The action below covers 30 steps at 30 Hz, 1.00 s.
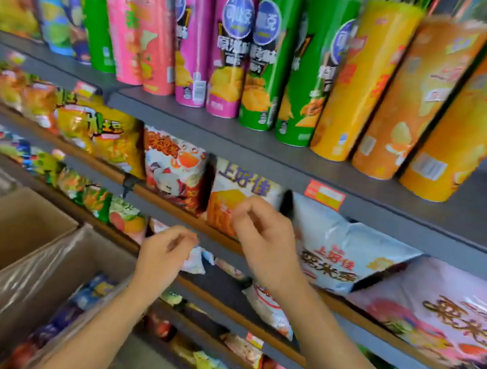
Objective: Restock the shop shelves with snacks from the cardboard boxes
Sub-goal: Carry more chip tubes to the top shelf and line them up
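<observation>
Down on the left sits the open cardboard box [32, 292], packets of snacks [89, 294] showing inside under a clear liner. Moving across, the left hand [167, 248] hangs in front of the lower shelf, fingers loosely curled and, as far as the blur allows, holding nothing; a small white packet [196, 261] lies just beyond it. Next, the right hand [261, 230] is up at the middle shelf [173, 216], fingers [244, 214] bent, fingertips at the orange bag [222, 209], though a true grip is unclear. To finish well, I'd say: seat that bag upright, label forward, snug beside the silver bag [345, 253]. Cans [281, 60] line the top.
</observation>
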Tool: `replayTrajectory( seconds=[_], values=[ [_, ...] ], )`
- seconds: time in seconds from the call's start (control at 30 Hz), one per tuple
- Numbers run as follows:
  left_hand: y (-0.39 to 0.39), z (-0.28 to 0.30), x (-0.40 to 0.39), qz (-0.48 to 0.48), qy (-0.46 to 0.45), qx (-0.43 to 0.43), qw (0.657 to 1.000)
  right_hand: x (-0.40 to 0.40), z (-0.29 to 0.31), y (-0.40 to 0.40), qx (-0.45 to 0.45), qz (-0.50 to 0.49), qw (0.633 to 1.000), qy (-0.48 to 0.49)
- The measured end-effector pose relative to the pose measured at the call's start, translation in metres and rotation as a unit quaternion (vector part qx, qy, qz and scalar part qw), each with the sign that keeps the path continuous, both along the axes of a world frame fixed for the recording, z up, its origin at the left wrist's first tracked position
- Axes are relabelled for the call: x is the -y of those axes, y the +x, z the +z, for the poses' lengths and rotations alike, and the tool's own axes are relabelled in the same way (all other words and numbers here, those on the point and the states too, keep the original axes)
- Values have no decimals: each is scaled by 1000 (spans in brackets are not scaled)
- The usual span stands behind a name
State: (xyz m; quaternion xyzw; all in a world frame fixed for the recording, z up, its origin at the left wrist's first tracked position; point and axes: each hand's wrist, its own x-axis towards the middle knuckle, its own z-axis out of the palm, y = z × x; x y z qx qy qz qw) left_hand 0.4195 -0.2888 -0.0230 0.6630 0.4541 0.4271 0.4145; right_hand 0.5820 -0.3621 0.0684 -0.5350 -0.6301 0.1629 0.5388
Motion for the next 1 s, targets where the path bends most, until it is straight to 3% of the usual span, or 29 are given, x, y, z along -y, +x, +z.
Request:
replayTrajectory(
  seconds=[0.17,0.27,0.37,0.53,0.63,0.7,0.77,0.87,0.93,1.0],
  values=[
    [-141,-129,-46,58,-182,-94,977,-96,-128,-104,70,79,965,-240],
    [-217,-201,-67,94,-287,-61,951,-148,-195,-174,73,104,934,-335],
    [-278,-255,-78,182,-414,-30,891,-196,-264,-243,90,145,892,-419],
    [-340,-342,-104,287,-538,5,792,-260,-369,-322,132,162,808,-551],
    [-354,-388,-120,342,-592,32,729,-290,-438,-347,203,163,749,-610],
    [-361,-416,-125,378,-597,34,707,-305,-488,-359,236,171,699,-653],
    [-362,-443,-126,380,-602,67,699,-311,-528,-372,262,192,650,-687],
    [-358,-478,-121,360,-629,78,685,-306,-557,-394,282,202,608,-714],
    [-353,-487,-124,341,-618,59,706,-297,-573,-409,286,205,603,-716],
    [-350,-497,-127,348,-606,94,709,-288,-588,-421,278,186,611,-717]
  ],
)
